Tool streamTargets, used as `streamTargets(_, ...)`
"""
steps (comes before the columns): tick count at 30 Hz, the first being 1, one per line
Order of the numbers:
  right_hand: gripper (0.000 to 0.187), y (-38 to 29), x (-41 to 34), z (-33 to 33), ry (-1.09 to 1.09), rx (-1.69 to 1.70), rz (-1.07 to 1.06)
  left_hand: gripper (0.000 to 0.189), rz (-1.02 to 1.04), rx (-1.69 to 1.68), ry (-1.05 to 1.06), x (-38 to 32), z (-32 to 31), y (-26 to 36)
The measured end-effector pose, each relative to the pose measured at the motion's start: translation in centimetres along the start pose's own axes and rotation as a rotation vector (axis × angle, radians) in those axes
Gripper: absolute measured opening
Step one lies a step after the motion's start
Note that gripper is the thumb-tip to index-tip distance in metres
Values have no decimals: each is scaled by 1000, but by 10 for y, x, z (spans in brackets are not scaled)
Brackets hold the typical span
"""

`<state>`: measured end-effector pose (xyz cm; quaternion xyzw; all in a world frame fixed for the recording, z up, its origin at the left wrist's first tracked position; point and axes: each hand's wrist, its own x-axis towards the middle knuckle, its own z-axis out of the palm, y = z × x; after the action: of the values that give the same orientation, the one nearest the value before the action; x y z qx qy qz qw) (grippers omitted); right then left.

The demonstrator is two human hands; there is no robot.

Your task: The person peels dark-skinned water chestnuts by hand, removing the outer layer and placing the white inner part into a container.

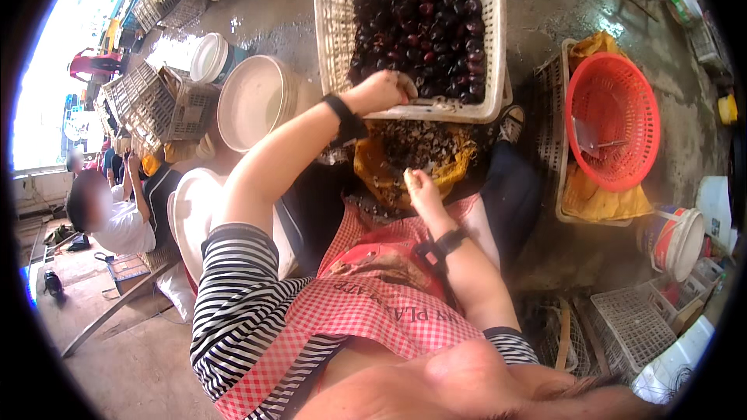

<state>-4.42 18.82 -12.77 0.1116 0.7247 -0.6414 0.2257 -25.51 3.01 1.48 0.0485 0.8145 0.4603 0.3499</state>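
Note:
My left hand reaches over the near rim of a white plastic crate, its fingers curled down at the edge of the produce. Glossy, dark red-brown round pieces of produce fill much of the crate. Closer to my body, my right hand has its fingertips drawn together beside an open yellow sack. Dark and pale scraps lie in that sack, below the crate's near side. Whether either hand holds something small cannot be made out.
On the right, a red plastic colander rests over a crate with yellow sacking. Left stand a pale bucket and stacked crates. A seated person is at the far left. A paint bucket stands at the right.

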Motion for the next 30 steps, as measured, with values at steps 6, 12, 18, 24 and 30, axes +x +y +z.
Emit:
streamTargets(6, 37, -9, -3, 13, -56, 20, -273, 36, 319, 1000, 352, 128, -30, 49)
streamTargets(12, 32, -2, 6, 20, -121, 128, -228, 38, 161, 1009, 515, 190, -21, 39)
streamTargets(18, 31, -20, 2, 7, -114, 80, -129, 25, 16, 1074, 243, 156, -18, 51)
streamTargets(24, 38, 4, 10, 3, -24, 14, -64, 46, -184, 371, -98, 28, -32, 25)
streamTargets(30, 31, 11, 15, 6, 29, 147, 74, 42, -114, -839, -21, -112, -21, -38)
